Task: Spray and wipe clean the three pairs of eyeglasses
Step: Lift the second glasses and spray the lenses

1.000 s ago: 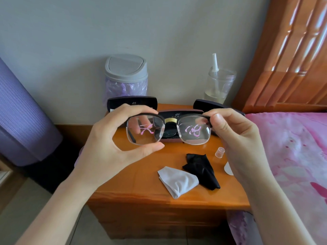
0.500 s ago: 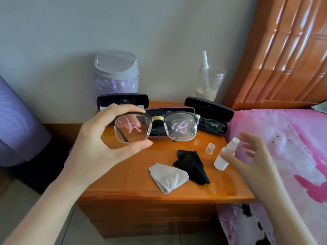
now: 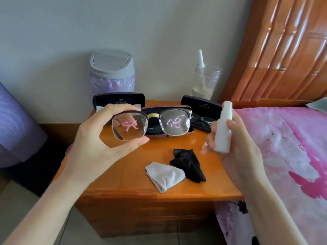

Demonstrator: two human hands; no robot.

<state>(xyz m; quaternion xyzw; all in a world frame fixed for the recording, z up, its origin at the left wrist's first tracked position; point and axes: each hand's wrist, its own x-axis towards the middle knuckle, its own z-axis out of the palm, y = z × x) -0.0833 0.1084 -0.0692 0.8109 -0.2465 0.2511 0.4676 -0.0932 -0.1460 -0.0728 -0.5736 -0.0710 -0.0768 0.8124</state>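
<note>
Left hand (image 3: 92, 149) pinches black half-rim clear-lens eyeglasses (image 3: 174, 124) by one lens; right hand (image 3: 242, 144) curls around a white plastic spray bottle (image 3: 223, 131). An open black case (image 3: 201, 106) holds thin-framed glasses (image 3: 203, 121).

With the middle of the orange wooden bedside table (image 3: 127, 177) as the dial's centre, bare wood lies free from 6 round to 9 o'clock, beneath the raised left hand (image 3: 95, 149). At 4 o'clock a crumpled white cloth (image 3: 164, 175) and a crumpled black cloth (image 3: 189, 165) touch each other and fill the front right. Three open spectacle cases, black (image 3: 118, 101), maroon (image 3: 155, 136) and black (image 3: 201, 105), stand side by side and close off 11 to 1 o'clock. Behind them are a grey swing-lid bin (image 3: 111, 68) at 11 and a clear plastic cup (image 3: 205, 80) at 1. The pink bed (image 3: 283, 138) bars 3 o'clock. In the air, a clear gap separates the black-framed eyeglasses (image 3: 150, 124) from the white spray bottle (image 3: 223, 131).
</note>
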